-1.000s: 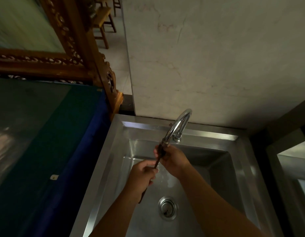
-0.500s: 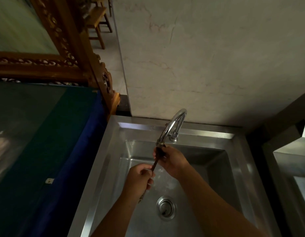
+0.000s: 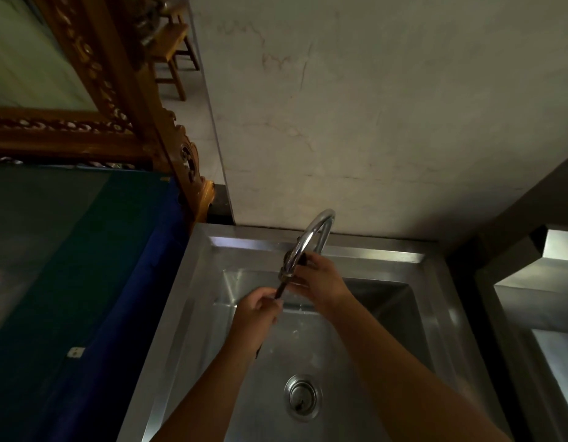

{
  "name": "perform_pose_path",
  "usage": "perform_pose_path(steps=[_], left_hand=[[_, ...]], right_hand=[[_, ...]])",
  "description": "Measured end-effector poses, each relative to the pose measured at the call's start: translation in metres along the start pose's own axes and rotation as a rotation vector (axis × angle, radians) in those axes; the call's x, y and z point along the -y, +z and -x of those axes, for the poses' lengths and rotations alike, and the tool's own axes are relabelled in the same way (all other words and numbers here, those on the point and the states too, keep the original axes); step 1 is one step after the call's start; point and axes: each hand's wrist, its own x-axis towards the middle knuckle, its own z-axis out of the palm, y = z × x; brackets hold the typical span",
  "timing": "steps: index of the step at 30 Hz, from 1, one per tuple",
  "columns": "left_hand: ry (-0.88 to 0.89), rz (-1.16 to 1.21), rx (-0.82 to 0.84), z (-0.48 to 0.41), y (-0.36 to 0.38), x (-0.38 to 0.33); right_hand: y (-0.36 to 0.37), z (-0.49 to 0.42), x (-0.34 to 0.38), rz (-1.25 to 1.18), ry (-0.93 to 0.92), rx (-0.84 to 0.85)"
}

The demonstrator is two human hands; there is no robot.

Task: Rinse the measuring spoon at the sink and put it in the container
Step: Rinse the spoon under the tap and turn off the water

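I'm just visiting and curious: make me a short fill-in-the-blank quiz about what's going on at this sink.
1. Both hands hold the spoon just under the spout of the ____.
2. The left hand is closed around the spoon's ____.
3. The round metal drain lies in the floor of the ____.
4. The right hand is at the spoon's ____ end.

Missing words: tap; handle; sink; upper

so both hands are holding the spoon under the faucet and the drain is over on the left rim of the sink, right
Not quite. The head view shows the left hand and right hand holding the measuring spoon under the faucet, as you say. But the drain sits in the floor of the sink basin, near its middle, not on the left rim.
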Motion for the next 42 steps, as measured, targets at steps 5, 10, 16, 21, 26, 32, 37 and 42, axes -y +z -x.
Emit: perform_pose_path(steps=[5,10,16,21,26,32,37,42], left_hand=[[0.111,-0.045,-0.069,-0.014,0.016,-0.009],[0.148,-0.097,-0.023,-0.022,0.021,-0.011],[0.126,-0.145,-0.018,-0.03,0.036,-0.022],[0.134,-0.174,-0.005,-0.034,0.034,-0.023],[0.171,-0.229,0.055,-0.03,0.009,-0.017],[0.097,-0.162,0.137,-0.022,-0.023,0.001],[-0.031,0.011,0.235,-0.009,-0.036,0.016],[-0.047,-0.02,0.291,-0.007,-0.047,0.021]], right_hand=[[-0.005,-0.004,0.008,0.032,-0.04,0.01],[-0.016,-0.002,0.01,0.081,-0.054,-0.134],[-0.03,0.002,0.015,0.069,-0.064,-0.259],[-0.028,0.0,0.02,0.103,-0.078,-0.274],[-0.022,-0.008,0.019,0.053,-0.041,-0.276],[-0.027,-0.014,0.014,0.0,-0.025,-0.229],[-0.034,-0.015,0.012,-0.031,-0.034,-0.194],[-0.03,-0.017,0.008,-0.075,-0.034,-0.163]])
